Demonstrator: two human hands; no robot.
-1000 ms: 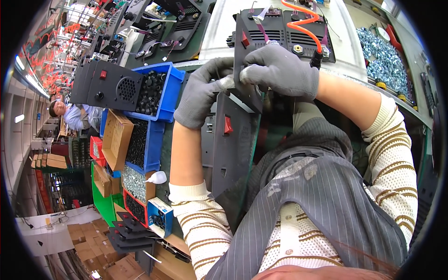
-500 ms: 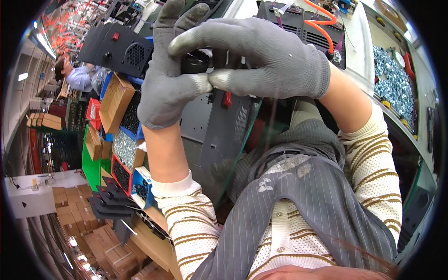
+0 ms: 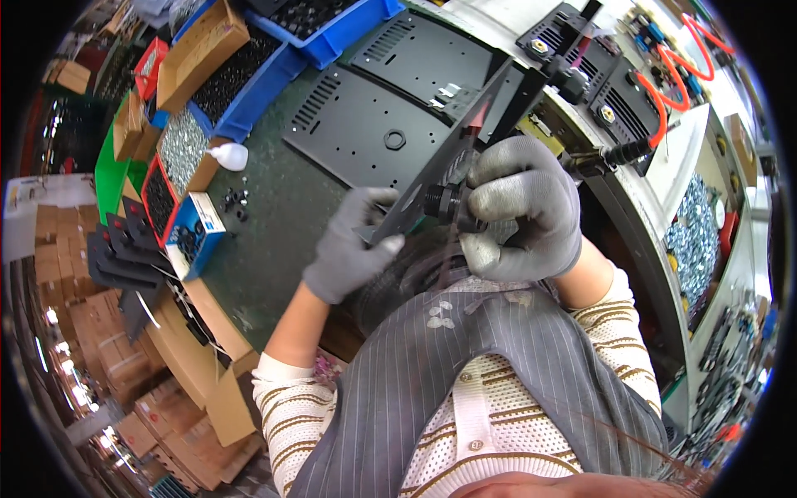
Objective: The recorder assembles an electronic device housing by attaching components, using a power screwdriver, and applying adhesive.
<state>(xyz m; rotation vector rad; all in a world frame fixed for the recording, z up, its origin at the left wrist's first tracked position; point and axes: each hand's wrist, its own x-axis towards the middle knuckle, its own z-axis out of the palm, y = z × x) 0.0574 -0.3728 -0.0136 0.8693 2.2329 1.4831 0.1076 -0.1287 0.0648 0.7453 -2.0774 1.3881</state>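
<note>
A dark grey metal panel stands tilted, seen nearly edge-on, with a red part near its upper end. My gloved left hand grips the panel's near lower edge between thumb and fingers. My gloved right hand pinches a black threaded round fitting against the panel's right face. Whether the fitting passes into a hole there is hidden. Beyond the panel, two flat dark panels with slots lie on the green bench; on the nearer one rests a black ring nut.
Blue bins of black parts stand at the left, beside a tray of silver screws. A white bottle and small loose black pieces are near them. An orange coiled hose runs at the right, above a driver tool.
My hands were together around a black round part; now they are apart, the left on the panel's edge and the right holding the fitting at the panel. The view has turned.
</note>
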